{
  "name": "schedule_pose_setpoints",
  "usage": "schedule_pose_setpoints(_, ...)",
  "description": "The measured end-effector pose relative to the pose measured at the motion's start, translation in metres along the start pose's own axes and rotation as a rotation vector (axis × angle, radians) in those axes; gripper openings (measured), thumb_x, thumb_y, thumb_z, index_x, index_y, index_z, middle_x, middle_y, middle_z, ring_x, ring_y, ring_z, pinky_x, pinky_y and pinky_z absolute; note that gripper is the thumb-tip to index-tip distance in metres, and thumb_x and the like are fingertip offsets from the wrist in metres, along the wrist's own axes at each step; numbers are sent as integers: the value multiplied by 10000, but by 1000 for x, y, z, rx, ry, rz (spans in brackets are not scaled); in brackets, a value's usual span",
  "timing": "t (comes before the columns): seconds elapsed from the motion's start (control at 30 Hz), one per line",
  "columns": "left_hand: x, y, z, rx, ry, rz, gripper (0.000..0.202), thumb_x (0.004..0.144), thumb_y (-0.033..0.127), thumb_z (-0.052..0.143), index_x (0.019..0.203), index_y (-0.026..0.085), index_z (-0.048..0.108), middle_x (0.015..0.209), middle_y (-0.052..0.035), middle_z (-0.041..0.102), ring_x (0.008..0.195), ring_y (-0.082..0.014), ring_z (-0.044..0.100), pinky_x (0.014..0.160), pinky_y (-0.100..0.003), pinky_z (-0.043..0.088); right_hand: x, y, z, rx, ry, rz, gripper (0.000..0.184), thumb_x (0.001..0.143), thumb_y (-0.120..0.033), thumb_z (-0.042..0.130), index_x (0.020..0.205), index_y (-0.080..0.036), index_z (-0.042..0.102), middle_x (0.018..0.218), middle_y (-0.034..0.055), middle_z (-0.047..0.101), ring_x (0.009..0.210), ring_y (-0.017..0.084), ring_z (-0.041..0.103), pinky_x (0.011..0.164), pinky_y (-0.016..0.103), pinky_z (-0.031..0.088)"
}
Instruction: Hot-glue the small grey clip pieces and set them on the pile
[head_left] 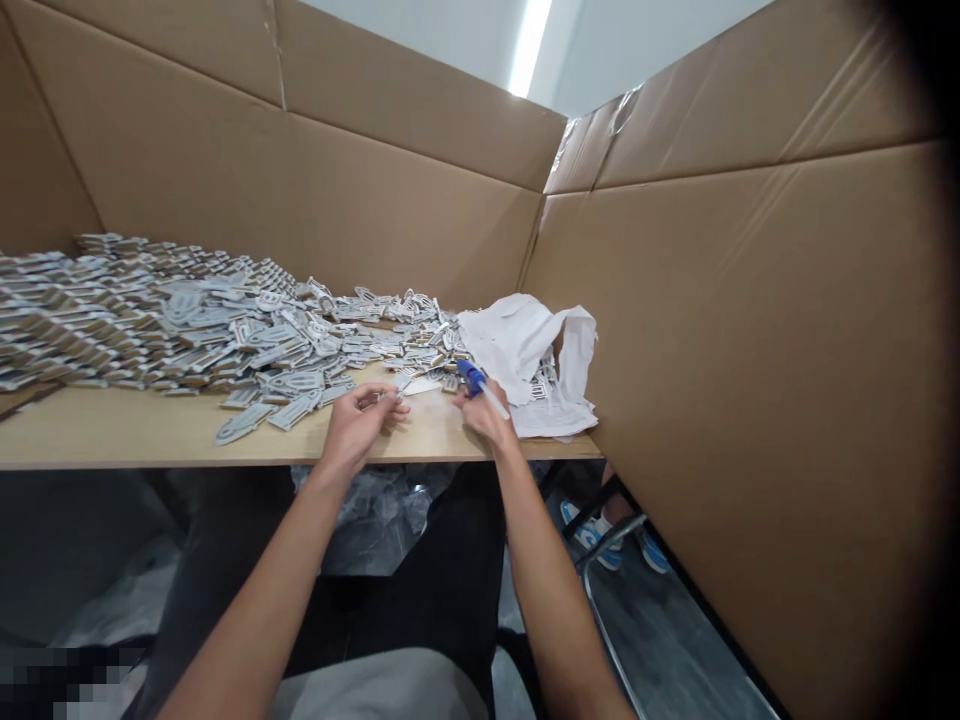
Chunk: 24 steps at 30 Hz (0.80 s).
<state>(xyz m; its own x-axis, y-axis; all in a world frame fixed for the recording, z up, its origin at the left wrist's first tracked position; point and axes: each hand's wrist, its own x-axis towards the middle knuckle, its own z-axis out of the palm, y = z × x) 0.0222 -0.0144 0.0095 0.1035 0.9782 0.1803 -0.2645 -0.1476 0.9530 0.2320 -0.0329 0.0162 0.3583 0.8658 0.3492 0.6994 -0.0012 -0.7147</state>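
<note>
My left hand (361, 424) is just above the front of the table, thumb and fingers pinched together on a small thing I cannot make out. To its right, my right hand (486, 412) is closed round a blue tool with a whitish, pen-like shaft (474, 377). Its exact kind is unclear. A flat white piece (421, 384) lies on the tabletop just beyond and between the hands. Many flat grey pieces with slots, in a loose heap (277, 340), spread from the left up to the hands.
Neat stacks of similar pieces (75, 320) fill the table's left side. A crumpled white bag (517, 345) with pieces inside stands at the right. Tall cardboard walls (420, 190) enclose the back and right. Below are clear plastic (375, 515) and another person's blue-and-white shoes (596, 540).
</note>
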Motion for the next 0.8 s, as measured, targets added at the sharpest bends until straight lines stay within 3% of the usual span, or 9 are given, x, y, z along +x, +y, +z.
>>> schedule_pose_setpoints(0.17,-9,-4,9,-11,-30,17,458,677,435,868,955,97,730,795,-110,767,738,-225,753,753,-339,610,0,-2,-6,155,114,14,256,738,-451,674,753,-205,605,743,19,678,703,199,620,688,297,464)
schedule_pose_setpoints(0.33,-8,-12,13,-14,-45,69,473,688,489,856,927,99,740,801,-115,773,734,-234,755,764,-351,609,-4,-17,-4,455,59,-135,294,747,-463,663,700,-225,499,751,7,642,687,178,618,742,314,507)
schedule_pose_setpoints(0.47,-6,-15,12,-32,-76,79,532,674,506,868,1014,124,724,767,-94,768,738,-250,763,742,-355,611,-8,-31,4,552,-9,-211,272,777,-444,652,706,-214,525,774,11,628,704,170,636,763,315,527)
schedule_pose_setpoints(0.57,-6,-15,12,-35,-78,69,536,659,532,875,976,119,746,821,-102,772,738,-236,759,754,-345,611,-14,-40,10,512,11,-256,229,823,-413,629,752,-210,550,790,17,643,719,171,649,771,306,516)
schedule_pose_setpoints(0.7,-7,-15,14,-23,-58,49,531,676,563,857,934,109,760,819,-98,764,701,-219,740,719,-335,610,-25,-48,11,295,117,-396,199,894,-394,576,821,-210,565,822,28,654,729,174,606,745,290,469)
schedule_pose_setpoints(0.8,-7,-14,15,-74,-59,36,531,731,592,805,927,100,763,783,-97,753,692,-212,730,708,-337,613,-31,-54,8,155,90,-535,147,897,-346,558,837,-212,567,813,23,630,727,178,556,707,278,421)
